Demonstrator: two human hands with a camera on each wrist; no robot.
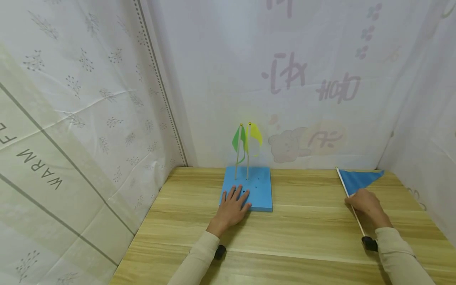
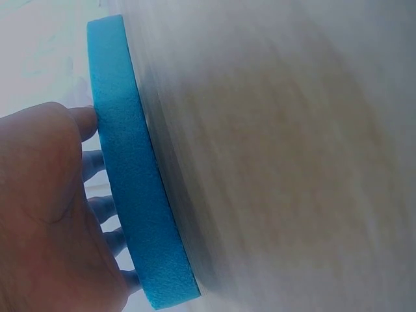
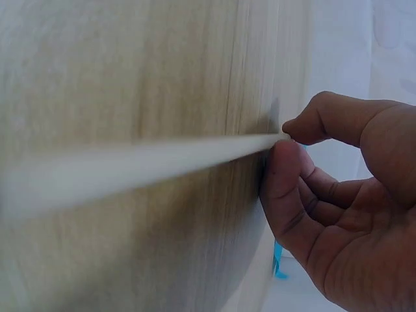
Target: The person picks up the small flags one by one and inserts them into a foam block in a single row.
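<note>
A flat blue foam block (image 1: 263, 198) with small holes lies toward the back of the wooden table. Two small flags, one green (image 1: 236, 138) and one yellow (image 1: 255, 136), stand upright in it on thin sticks with gold tips. My left hand (image 1: 230, 209) rests on the block's near left part, fingers spread; the left wrist view shows the fingertips on its top and the thick blue side (image 2: 127, 162). Off to the right, my right hand (image 1: 367, 204) pinches the white stick (image 3: 162, 159) of a blue triangular flag (image 1: 358, 180) between thumb and forefinger, low over the table.
The wooden table (image 1: 303, 233) reaches back to a printed white curtain (image 1: 221, 71). More curtain hangs along the left and right sides. Each wrist wears a black camera, such as the one under the right sleeve (image 1: 399, 249).
</note>
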